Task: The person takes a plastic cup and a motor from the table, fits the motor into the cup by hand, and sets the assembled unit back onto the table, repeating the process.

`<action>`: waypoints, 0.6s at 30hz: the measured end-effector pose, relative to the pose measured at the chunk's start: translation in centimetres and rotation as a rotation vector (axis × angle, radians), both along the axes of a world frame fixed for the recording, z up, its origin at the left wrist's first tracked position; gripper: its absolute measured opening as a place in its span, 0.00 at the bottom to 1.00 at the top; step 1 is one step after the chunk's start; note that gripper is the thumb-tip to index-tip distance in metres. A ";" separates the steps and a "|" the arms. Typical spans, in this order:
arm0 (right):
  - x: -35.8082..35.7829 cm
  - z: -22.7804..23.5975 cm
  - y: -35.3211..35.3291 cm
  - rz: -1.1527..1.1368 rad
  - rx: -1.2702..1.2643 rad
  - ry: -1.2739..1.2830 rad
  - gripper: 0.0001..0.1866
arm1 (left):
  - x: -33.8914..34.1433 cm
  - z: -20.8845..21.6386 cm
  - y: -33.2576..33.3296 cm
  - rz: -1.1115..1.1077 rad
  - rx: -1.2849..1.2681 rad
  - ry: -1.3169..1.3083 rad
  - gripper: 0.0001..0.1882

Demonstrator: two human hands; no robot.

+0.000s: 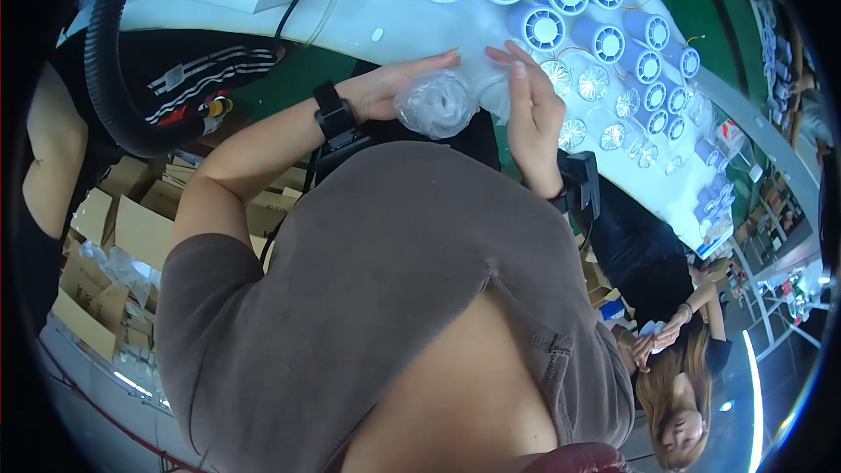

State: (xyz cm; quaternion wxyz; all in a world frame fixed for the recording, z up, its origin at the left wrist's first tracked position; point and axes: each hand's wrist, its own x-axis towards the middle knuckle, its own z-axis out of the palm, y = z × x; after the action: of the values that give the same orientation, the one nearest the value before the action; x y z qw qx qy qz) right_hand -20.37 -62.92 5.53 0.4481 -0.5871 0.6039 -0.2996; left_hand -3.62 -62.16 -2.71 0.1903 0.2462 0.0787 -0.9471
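Observation:
Just above my lap, at the table's near edge, a bundle of clear plastic film or bag (436, 107) is held between my hands. Its near end is rounded and crumpled, and a cloudy part (489, 86) stretches toward the right. My left hand (385, 92) grips it from the left side, the lower fingers hidden behind the plastic. On the other side my right hand (536, 114) presses its long, fairly straight fingers against the cloudy part. Whether anything lies inside the plastic, I cannot tell.
Several white round units with slotted faces (544, 29) stand on the white table (337, 31), with shiny clear cups (593, 82) nearby. A ribbed black hose (114, 61) hangs at left. Cardboard boxes (144, 229) lie below left. Another person's hands (670, 333) show at lower right.

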 end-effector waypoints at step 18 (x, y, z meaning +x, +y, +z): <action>0.6 -0.5 1.2 -0.088 -0.436 0.186 0.06 | 0.6 1.2 -0.6 -0.026 0.018 0.131 0.22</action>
State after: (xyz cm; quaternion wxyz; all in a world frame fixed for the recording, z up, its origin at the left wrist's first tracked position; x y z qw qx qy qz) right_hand -19.72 -61.71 5.03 0.2397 -0.6683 0.5886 -0.3866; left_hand -3.03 -62.72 -1.48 0.1704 0.1861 0.0964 -0.9628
